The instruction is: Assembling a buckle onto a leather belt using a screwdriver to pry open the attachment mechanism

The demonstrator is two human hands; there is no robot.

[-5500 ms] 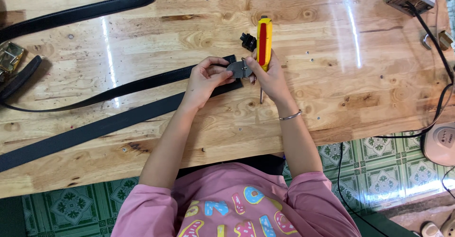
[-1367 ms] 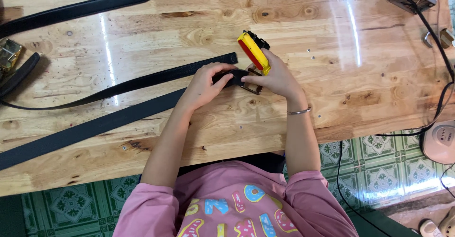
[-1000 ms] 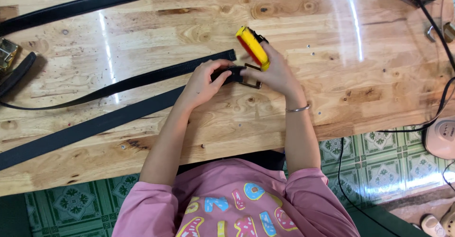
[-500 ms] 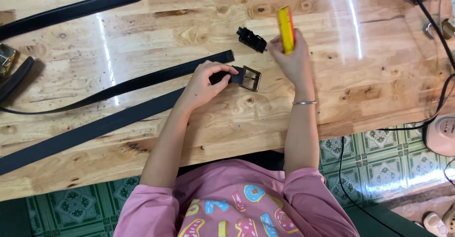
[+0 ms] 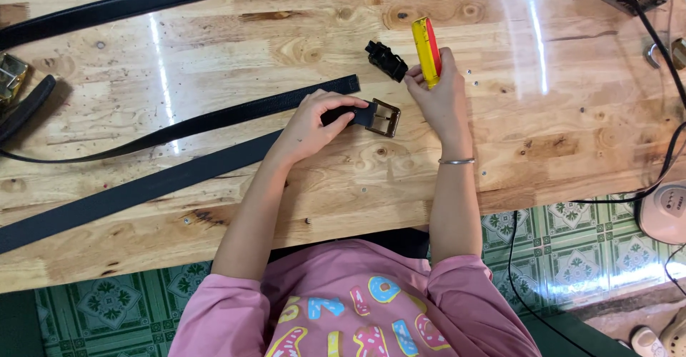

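Gripping a yellow screwdriver (image 5: 426, 51) right-handed, left hand (image 5: 314, 117) pinning the belt (image 5: 214, 160)

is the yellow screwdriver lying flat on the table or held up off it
Held up. The right hand grips the yellow screwdriver with its handle pointing away across the wooden table, not lying loose beside the small black clasp.

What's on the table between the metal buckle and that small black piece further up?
Nothing: in the head view only bare wood separates the buckle from the black clip. The right hand, holding a yellow screwdriver, is just beside that stretch.
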